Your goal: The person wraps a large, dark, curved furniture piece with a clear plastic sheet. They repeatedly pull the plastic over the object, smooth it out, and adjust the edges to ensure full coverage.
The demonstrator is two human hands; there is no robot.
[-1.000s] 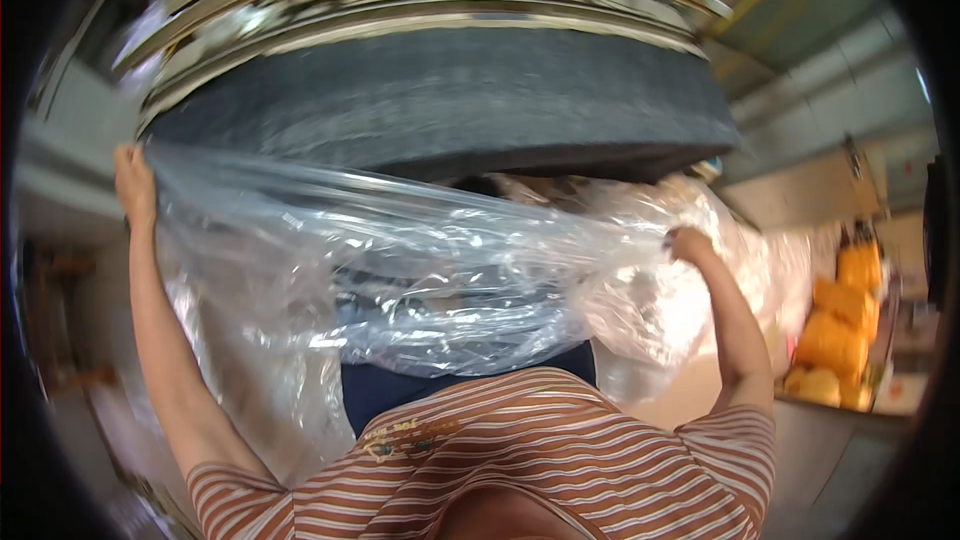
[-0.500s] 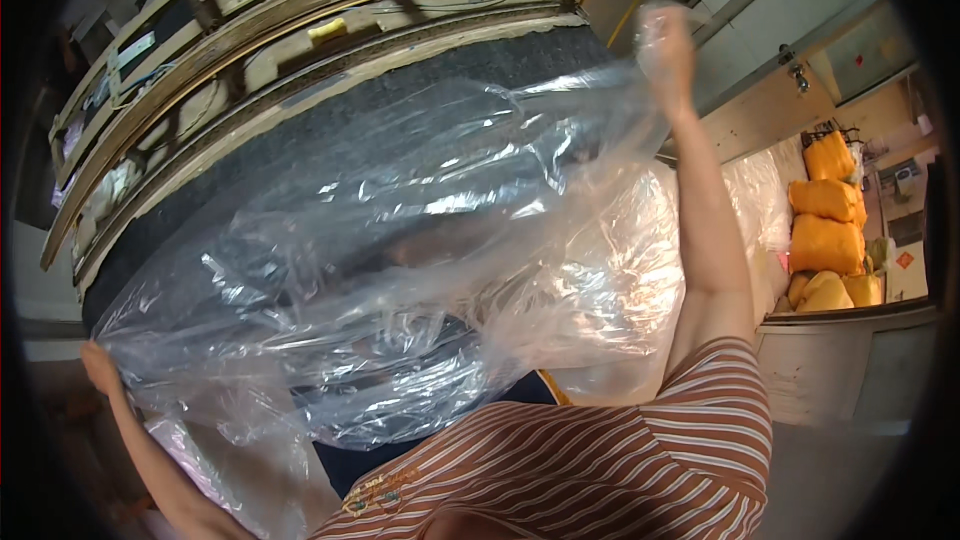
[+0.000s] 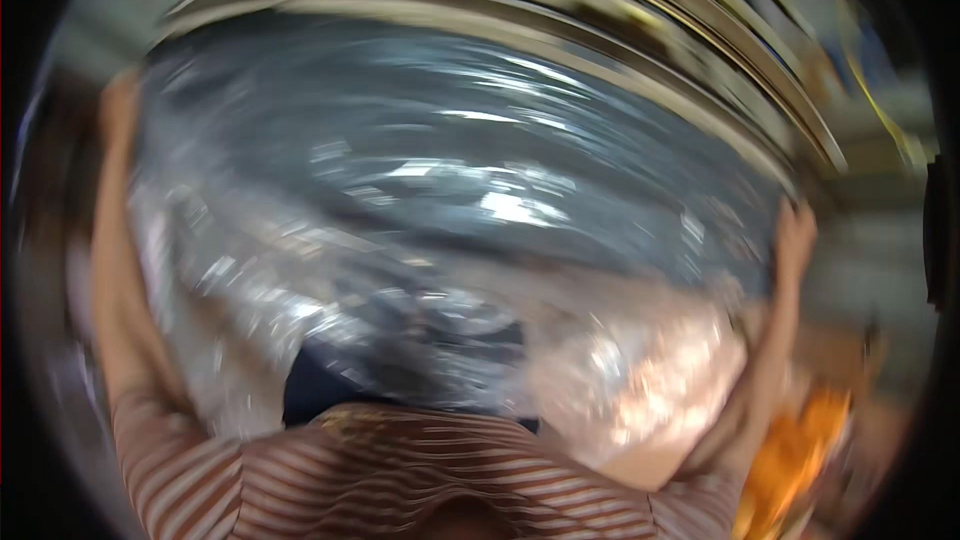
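Note:
A large sheet of clear plastic film (image 3: 510,206) stretches between my two hands, wrinkled and full of glare. It lies over a dark grey work surface (image 3: 290,40) and hangs down its near side in front of me. At the far left my left hand (image 3: 120,108) grips the film's edge with the arm reaching forward. My right hand (image 3: 797,235) is closed on the opposite edge, beside the right end of the surface. Motion smears the picture, so the single fingers are hard to make out.
Beyond the dark surface runs a long, pale, layered frame (image 3: 600,45) of rails. Blurred orange bundles (image 3: 800,450) stand at the lower right, past my right arm. A yellow cord (image 3: 872,95) hangs at the upper right.
My view has swung round. My left hand has gone forward and up, and my right hand has come down and outward. The film is now spread wider and flatter over the dark surface.

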